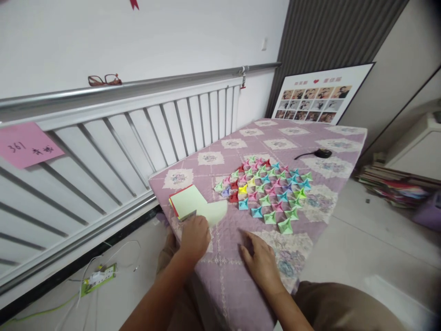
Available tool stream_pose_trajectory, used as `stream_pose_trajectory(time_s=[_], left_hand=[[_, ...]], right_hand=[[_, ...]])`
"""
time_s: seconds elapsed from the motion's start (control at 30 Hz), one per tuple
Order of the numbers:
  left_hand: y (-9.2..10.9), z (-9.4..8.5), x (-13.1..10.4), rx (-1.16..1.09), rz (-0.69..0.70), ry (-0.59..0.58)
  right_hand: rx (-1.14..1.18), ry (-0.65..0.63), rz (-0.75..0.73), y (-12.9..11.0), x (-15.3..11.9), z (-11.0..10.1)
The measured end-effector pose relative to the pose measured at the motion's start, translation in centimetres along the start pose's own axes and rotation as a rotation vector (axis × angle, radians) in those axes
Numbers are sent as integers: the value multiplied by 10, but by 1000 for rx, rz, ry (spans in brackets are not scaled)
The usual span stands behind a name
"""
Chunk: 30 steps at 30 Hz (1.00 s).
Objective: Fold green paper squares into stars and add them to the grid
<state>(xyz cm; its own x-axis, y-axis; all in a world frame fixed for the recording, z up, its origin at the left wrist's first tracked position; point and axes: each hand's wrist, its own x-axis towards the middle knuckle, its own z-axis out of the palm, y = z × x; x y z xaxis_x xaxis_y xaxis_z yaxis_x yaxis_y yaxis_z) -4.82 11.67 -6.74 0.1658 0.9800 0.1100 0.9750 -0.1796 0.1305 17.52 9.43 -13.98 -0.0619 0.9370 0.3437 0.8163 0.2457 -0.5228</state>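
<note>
My left hand (195, 236) is closed at the near edge of a stack of square coloured paper (189, 201), pale green on top with red and yellow edges below. A small dark flat piece (188, 215) sticks out by its fingers; whether the hand grips it is hard to make out. Beside the stack lies a pale green sheet with a rounded edge (215, 211). My right hand (260, 262) rests on the patterned cloth, fingers curved and apart, holding nothing. Beyond it stand rows of small folded paper pieces (265, 200) in green, blue, pink, red and yellow.
The purple cloth (230, 248) covers the table. A black tape measure (323, 153) lies at the far right. A white radiator (155, 133) with glasses (105, 80) on its pipe runs along the left. A photo board (319, 94) leans behind; a power strip (99, 279) is on the floor.
</note>
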Motion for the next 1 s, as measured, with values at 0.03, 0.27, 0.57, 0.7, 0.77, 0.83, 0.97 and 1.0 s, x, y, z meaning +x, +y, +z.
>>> stream_pose_trajectory(time_s=[0.03,0.27,0.57,0.7,0.77,0.83,0.97,1.0], left_hand=[[10,9,-9,-27,20,-33],[51,47,-46,-131,20,-141],[46,40,-83,-424,158,-2],[25,55,-90,-543,-12,146],[17,61,-84,-613,-86,218],[12,64,-76,-672,-72,244],[16,63,-65,-715,-10,228],[18,63,-64,-706,-14,225]], right_hand=[[6,3,9,1,0,1],[35,-6,-50,2,-3,-1],[140,-28,-53,4,-4,-4],[197,-17,-62,7,-4,-2],[222,-20,-73,9,-4,0],[238,-20,-78,12,-4,2],[292,23,-108,14,-4,4],[303,53,-109,14,-4,3]])
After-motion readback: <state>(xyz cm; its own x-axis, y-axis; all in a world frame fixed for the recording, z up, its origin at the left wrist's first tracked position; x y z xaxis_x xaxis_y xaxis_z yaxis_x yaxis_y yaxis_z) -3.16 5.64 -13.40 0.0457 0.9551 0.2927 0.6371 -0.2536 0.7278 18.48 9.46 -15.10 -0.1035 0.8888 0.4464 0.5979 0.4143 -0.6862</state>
